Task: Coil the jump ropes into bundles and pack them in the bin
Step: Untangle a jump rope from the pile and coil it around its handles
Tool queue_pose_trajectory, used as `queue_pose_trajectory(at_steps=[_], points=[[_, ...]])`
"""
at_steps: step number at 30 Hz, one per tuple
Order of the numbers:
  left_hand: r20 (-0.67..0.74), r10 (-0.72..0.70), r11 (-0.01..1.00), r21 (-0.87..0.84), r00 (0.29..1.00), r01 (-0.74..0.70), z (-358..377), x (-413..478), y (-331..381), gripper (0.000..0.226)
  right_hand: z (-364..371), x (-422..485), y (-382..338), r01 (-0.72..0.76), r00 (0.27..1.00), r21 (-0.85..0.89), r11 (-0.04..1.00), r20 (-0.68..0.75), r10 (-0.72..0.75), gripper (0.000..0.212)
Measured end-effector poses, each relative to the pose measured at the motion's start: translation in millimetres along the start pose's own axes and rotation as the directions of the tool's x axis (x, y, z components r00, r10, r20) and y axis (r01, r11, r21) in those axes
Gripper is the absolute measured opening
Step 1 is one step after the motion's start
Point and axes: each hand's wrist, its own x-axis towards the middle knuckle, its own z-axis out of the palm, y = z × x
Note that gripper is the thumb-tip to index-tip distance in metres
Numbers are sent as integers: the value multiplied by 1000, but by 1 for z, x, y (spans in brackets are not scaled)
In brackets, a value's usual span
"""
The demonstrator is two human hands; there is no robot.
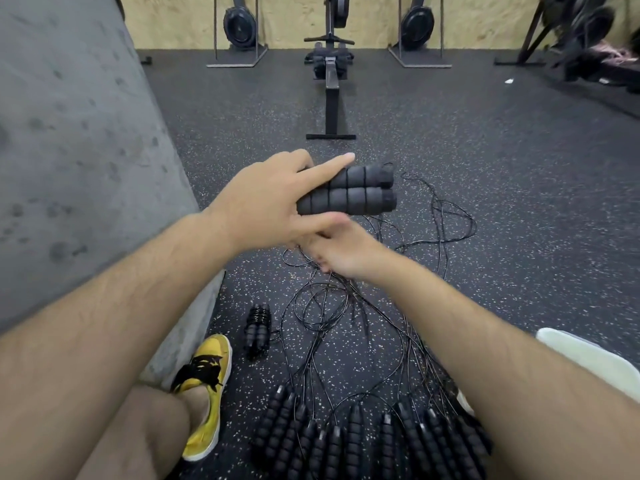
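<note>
Loose handles (363, 441) crowd six o'clock. Above, the left grip (263, 202) clamps paired handles (349, 192). Whether the right grip (346, 251) is closed, I cannot tell. Coiling seems to be starting; winding the trailing cord (443, 216) looks next.

Speckled black rubber floor (485, 150), grey concrete block (76, 133) near left, yellow shoe (207, 427) at its base, rowing machine (331, 84) far centre, upright rowers (240, 26) against plywood wall (294, 19), white scrap (509, 81) far right.

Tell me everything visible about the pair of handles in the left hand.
The pair of handles is black, ribbed and foam-looking: two cylinders pressed side by side, lying roughly level, free ends pointing right. The left hand grips their left ends, held above the floor, index finger stretched along the upper one.
</note>
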Motion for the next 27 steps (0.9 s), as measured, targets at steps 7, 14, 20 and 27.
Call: queue_pose_trajectory(at_steps=[7,14,20,27], points=[[50,84,995,56,995,-87,5,-15,-15,75,-69,-8,22,-27,995,-206,978,-104,5,21],[11,93,987,130,996,-94,5,-16,-18,74,-80,-23,9,-116,976,31,993,-182,120,33],[5,83,976,201,997,-83,8,-18,-18,77,-70,-31,5,-87,957,-74,993,-285,63,28],[20,53,971,233,998,-56,14,-17,-14,82,-61,-34,7,-21,915,-402,916,-378,-144,15]])
